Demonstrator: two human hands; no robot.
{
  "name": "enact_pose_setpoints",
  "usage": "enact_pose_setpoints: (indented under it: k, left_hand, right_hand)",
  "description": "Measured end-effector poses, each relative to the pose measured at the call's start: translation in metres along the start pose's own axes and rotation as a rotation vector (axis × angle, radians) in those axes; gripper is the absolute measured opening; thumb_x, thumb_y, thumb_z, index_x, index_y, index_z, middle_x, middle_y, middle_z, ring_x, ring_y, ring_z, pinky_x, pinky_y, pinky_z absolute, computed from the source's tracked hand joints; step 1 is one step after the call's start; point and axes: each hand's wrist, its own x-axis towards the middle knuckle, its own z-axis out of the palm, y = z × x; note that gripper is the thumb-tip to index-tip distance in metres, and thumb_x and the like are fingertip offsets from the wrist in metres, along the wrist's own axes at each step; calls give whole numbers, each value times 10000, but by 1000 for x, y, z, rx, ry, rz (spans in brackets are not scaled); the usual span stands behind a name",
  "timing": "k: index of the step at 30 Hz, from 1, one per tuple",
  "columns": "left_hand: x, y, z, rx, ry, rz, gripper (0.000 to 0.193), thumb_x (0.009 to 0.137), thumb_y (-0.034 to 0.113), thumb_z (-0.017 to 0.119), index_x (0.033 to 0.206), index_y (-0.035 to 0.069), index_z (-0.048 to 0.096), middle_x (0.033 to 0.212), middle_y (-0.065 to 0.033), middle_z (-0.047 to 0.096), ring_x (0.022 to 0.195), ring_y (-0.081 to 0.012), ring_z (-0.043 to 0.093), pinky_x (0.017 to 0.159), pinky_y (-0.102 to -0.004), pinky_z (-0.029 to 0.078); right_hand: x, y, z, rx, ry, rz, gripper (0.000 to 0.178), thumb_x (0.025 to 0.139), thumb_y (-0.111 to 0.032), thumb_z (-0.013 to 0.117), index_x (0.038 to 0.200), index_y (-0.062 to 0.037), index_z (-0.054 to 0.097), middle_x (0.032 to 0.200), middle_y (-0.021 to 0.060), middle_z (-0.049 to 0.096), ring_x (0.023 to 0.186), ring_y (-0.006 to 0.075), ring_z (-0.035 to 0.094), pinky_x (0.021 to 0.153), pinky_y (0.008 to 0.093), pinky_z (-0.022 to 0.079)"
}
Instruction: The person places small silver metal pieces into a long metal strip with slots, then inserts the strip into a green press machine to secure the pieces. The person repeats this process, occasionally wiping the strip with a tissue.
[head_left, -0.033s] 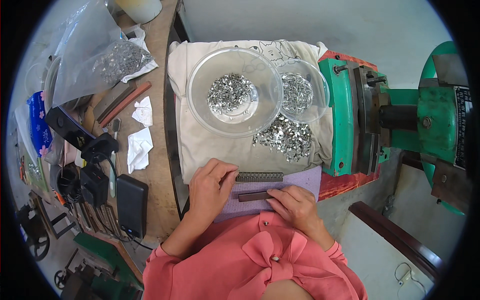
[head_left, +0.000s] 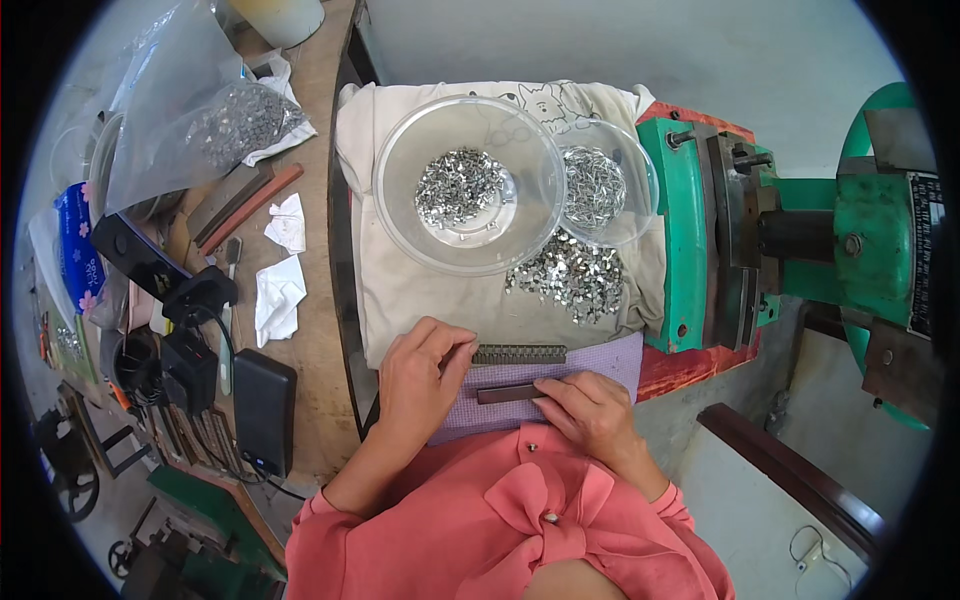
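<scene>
Left fingers (head_left: 462, 338): pinching slotted strip (head_left: 520, 354) at its left end
Right fingers (head_left: 556, 393): grasping dark bar (head_left: 507, 393) near its right end
Purple cloth (head_left: 622, 378): under dark bar

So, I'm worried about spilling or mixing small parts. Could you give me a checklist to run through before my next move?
1. Left-hand grip at the left end of the ridged strip: ok.
2. Right-hand grip on the dark bar: ok, at its right end.
3. Strip and bar apart: ok, a gap shows between them.
4. Large tub upright: ok, with metal pieces inside.
5. All loose parts contained: not ok, a shiny pile lies on the cloth.
6. Strip free of flaws: cannot tell, its detail is too small.
</scene>
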Motion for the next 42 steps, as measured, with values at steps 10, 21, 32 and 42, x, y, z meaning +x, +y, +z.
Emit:
enact_pose_setpoints:
  k: [10, 21, 32, 42]
  left_hand:
    - [4, 4, 1, 53, -28, -68, 92, 828, 158, 765, 839, 76, 724, 794, -69, 633, 690, -298, 618, 667, -418, 466]
    - [17, 1, -8, 142, -127, 189, 56, 835, 92, 734, 870, 48, 725, 821, -71, 675, 753, -298, 643, 715, -390, 475]
    - [15, -1, -10, 74, -102, 156, 100, 848, 32, 710, 946, 14, 707, 866, -107, 673, 766, -289, 650, 728, -380, 502]
    - [-3, -3, -9, -90, -32, 20, 121, 832, 2, 728, 942, 5, 678, 922, -95, 630, 750, -205, 641, 673, -303, 507]
  right_hand:
    - [-3, 1, 3, 23, 6, 11, 279, 739, -97, 823, 998, -78, 719, 782, 31, 586, 684, 210, 625, 598, 349, 523]
    - [-4, 0, 3, 22, 9, 18, 281, 743, -100, 822, 1005, -79, 721, 780, 32, 576, 682, 210, 621, 596, 350, 516]
    - [-3, 0, -2, 4, 38, 15, 290, 729, -92, 832, 999, -82, 724, 786, 25, 590, 680, 202, 617, 583, 341, 511]
    - [11, -1, -10, 15, 69, 93, 299, 742, -79, 824, 1023, -72, 724, 813, 54, 631, 653, 228, 629, 580, 348, 517]
